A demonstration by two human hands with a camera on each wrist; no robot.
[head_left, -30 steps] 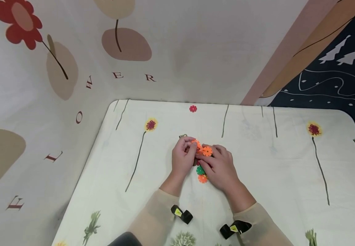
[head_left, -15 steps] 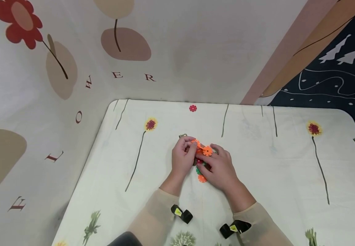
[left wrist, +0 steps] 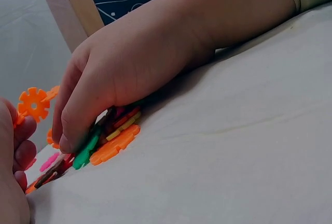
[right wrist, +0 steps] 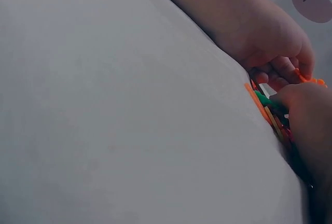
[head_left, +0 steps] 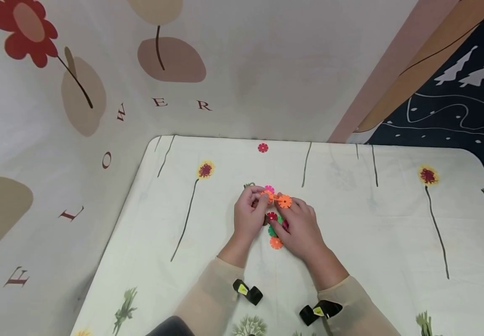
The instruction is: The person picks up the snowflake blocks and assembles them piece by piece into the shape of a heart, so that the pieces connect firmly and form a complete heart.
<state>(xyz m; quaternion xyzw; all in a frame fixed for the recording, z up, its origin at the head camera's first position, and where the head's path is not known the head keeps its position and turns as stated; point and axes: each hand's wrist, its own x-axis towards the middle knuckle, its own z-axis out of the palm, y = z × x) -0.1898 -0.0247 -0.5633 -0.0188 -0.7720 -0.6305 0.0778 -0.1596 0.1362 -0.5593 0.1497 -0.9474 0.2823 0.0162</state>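
My left hand [head_left: 250, 212] pinches joined orange notched plastic discs [head_left: 285, 201] between thumb and fingers, held a little above the table. In the left wrist view, one of these orange discs [left wrist: 34, 105] stands out past the fingertips. My right hand [head_left: 302, 226] reaches down over a small pile of loose discs, its thumb and fingers touching them. In that pile are a green disc [left wrist: 88, 149], a yellow one [left wrist: 123, 126], an orange one [left wrist: 115, 145] and darker ones. A pink disc [head_left: 269, 189] shows behind the left fingertips. Part of the pile is hidden under the right hand.
One red disc [head_left: 263, 148] lies alone near the table's far edge. The white tablecloth [head_left: 376, 242] is printed with flowers and stems. A pale fabric wall [head_left: 267, 93] rises behind the table, and a dark panel with white trees [head_left: 456, 107] stands at the right.
The right fingers have shifted slightly among the pile, uncovering a red disc and a pink disc. The joined orange discs have tilted up slightly; the left hand stays in place.
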